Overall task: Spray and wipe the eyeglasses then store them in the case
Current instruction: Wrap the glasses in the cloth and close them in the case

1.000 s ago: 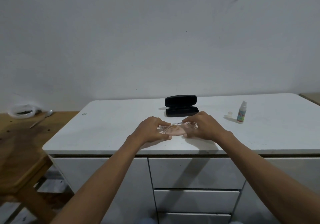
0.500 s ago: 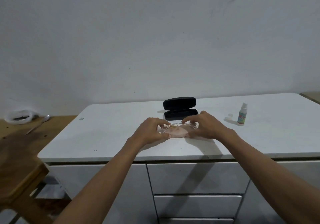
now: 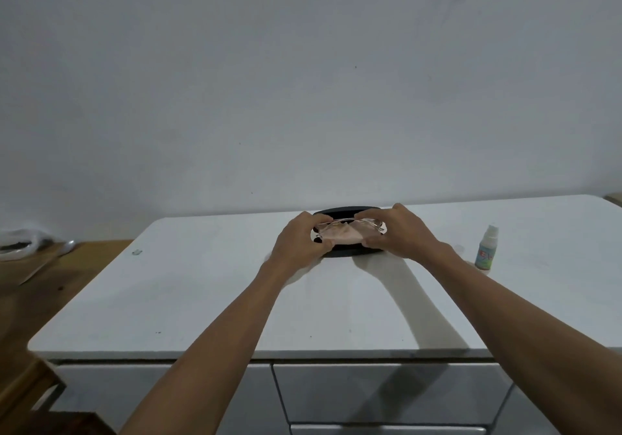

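Clear-framed eyeglasses [image 3: 365, 222] with a pink cloth [image 3: 343, 235] bundled against them hang just above the open black case [image 3: 340, 252]. My left hand [image 3: 298, 241] grips their left end and my right hand [image 3: 400, 231] grips their right end. The case lies on the white cabinet top [image 3: 202, 293], its lid [image 3: 331, 213] raised behind; both hands cover most of it. A small spray bottle [image 3: 486, 249] stands upright to the right, apart from my hands.
A small clear cap [image 3: 459, 249] lies left of the bottle. A wooden table [image 3: 30, 286] with a plastic bag [image 3: 18, 242] and a spoon [image 3: 65, 246] adjoins the cabinet at left. Drawers [image 3: 387, 394] front the cabinet below its edge.
Both hands have carried the glasses and cloth away from the cabinet's middle, back over the open case. The view has tilted and moved closer.
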Motion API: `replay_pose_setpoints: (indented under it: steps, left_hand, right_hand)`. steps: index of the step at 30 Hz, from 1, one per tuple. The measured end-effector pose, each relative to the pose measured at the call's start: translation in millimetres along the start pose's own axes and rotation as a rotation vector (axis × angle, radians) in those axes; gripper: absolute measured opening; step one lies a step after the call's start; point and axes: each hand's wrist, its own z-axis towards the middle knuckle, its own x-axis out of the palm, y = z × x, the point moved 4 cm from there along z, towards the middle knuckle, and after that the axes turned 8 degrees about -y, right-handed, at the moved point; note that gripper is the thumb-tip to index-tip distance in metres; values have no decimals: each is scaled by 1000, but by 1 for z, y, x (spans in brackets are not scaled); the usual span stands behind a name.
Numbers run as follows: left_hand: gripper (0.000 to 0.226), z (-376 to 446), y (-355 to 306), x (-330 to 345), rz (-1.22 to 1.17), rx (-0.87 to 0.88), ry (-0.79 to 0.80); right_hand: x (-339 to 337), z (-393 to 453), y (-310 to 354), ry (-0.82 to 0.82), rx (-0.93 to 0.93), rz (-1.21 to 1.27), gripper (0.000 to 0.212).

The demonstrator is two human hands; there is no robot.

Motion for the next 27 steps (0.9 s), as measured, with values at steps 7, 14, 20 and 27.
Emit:
replay_pose_setpoints:
  steps: [7,14,20,27]
  left_hand:
    - [49,-8,14,23,-113,-106,-59]
    - [46,-5,18,23,-46,-80,-32]
    - [41,-4,21,24,-10,-60,-40]
    - [33,1,33,25,-29,-109,-110]
  right_hand:
    - [20,3,-10,11,-12,28,61]
    - [23,6,-13,40,30,99,54]
    - [26,3,-16,12,39,89,44]
    - [27,-6,-10,-41,39,118,35]
